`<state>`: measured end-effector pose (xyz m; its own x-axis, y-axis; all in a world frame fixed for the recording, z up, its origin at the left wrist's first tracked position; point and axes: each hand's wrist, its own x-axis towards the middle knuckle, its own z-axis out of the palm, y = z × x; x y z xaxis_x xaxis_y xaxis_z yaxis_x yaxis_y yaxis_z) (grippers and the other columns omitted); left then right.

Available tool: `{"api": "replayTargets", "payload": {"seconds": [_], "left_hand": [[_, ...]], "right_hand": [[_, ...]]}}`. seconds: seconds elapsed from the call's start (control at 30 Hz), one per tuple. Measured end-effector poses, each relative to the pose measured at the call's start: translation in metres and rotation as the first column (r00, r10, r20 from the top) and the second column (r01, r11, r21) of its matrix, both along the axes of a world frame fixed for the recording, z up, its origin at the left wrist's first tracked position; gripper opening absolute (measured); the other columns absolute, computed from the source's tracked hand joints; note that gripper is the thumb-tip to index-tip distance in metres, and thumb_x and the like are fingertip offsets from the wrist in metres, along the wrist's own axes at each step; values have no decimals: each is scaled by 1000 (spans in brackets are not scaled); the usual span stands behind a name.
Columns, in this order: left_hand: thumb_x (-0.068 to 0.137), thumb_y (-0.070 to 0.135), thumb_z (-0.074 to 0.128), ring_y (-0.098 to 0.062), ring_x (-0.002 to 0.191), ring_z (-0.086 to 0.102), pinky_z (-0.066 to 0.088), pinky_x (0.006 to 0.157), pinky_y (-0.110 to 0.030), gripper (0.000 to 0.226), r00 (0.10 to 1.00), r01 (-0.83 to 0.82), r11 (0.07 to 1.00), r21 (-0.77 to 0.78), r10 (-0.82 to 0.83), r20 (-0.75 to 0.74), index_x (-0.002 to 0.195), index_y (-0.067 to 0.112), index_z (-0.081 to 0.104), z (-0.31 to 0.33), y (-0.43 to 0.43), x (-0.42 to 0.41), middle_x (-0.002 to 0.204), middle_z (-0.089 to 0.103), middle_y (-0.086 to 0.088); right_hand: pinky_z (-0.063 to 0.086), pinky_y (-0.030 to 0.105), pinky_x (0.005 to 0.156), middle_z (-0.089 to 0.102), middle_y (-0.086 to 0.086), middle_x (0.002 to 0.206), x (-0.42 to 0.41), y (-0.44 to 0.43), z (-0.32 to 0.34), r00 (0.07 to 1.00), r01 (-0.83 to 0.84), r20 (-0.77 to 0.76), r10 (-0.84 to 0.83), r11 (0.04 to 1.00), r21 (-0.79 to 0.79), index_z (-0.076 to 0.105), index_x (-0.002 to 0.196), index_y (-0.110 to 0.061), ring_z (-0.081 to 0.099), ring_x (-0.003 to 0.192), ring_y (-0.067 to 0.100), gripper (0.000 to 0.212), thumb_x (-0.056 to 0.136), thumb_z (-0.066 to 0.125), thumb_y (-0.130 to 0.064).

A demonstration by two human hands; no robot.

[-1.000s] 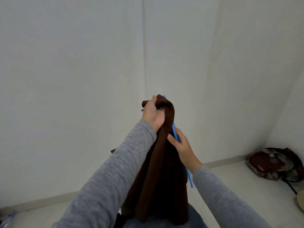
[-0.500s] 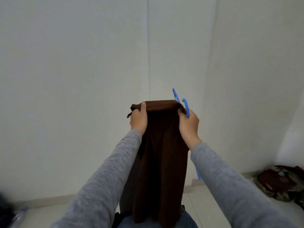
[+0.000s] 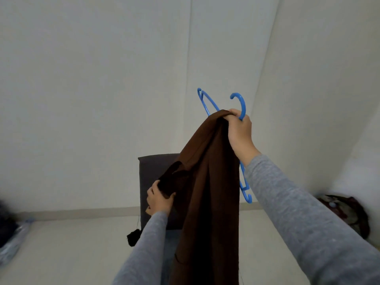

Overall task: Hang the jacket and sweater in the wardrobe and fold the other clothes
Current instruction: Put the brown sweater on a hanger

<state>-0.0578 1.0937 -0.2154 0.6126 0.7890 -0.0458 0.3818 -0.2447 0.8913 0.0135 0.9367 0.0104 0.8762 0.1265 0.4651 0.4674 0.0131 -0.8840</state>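
Landmark: the long dark brown knitted garment (image 3: 207, 192), hanging down the middle of the view from a raised fist.
Dark blurred bundle (image 3: 6, 225): far left of the garment at the frame edge, on the pale floor (image 3: 72, 254); too smeared to identify.
Clear crumpled plastic (image 3: 14, 241): just beside that bundle, also blurred; contents cannot be told.
Left hand (image 3: 159, 199): low on the garment's left edge, fingers curled tight around a bunched fold of the brown fabric.
Dark grey upholstered panel (image 3: 152, 177): upright behind the garment, mostly hidden by it.
Small black tuft (image 3: 133, 238): below the left hand, left of the garment; unclear what it is.
Blue plastic hanger (image 3: 242, 105): at the garment's top, hook above the fist, one arm sticking out left, the other running down behind the right wrist.
Right hand (image 3: 239, 130): closed around the garment's top and the hanger neck together.
Mottled red-brown bag (image 3: 347, 214): far right of the garment, partly cut off by the grey sleeve (image 3: 298, 223).
Change: half a second ago both hands held the top edge; the left has dropped lower, the right has risen.
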Motion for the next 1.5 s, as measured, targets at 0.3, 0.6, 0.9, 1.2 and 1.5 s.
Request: {"api": "replayTargets", "payload": {"seconds": [0.3,0.6,0.9,1.2,1.5], "left_hand": [[97,12,44,-28,108,53,37,90,-31,30,990,117,992,-42,-113,90,122,0,57,-13,-35,27,121,58,-17],[82,10,68,-28,81,64,55,82,-42,13,965,-17,958,-286,90,246,83,13,56,11,-27,72,92,61,-9],[91,7,58,-9,60,60,50,49,-16,23,932,363,857,-367,-327,158,111,-4,58,75,-30,101,95,61,-16],[92,13,57,-10,60,46,39,39,-12,30,903,428,872,-237,-401,156,64,12,46,112,-42,112,64,45,-3],[88,19,61,-24,66,50,42,64,-35,37,892,448,889,-93,-438,110,54,10,47,109,-51,119,59,49,-8]], "right_hand": [[45,20,69,58,-4,66,12,-63,-31,983,89,-175,-54,976,201,59,64,-18,55,70,8,34,89,44,-1],[47,25,77,63,3,78,32,-117,-59,977,120,-173,-123,992,-32,65,73,-12,58,81,15,28,89,43,-4],[38,33,71,49,9,70,53,-148,-106,942,-81,-328,-69,903,-422,56,71,-4,48,72,21,18,86,46,-8],[38,21,66,64,6,89,48,-127,-119,886,-224,-460,59,923,-313,54,109,-16,56,79,9,35,76,63,-10],[34,17,51,69,4,71,52,-93,-78,969,-52,-213,123,949,312,64,87,-8,38,53,7,10,92,56,-5]]}}
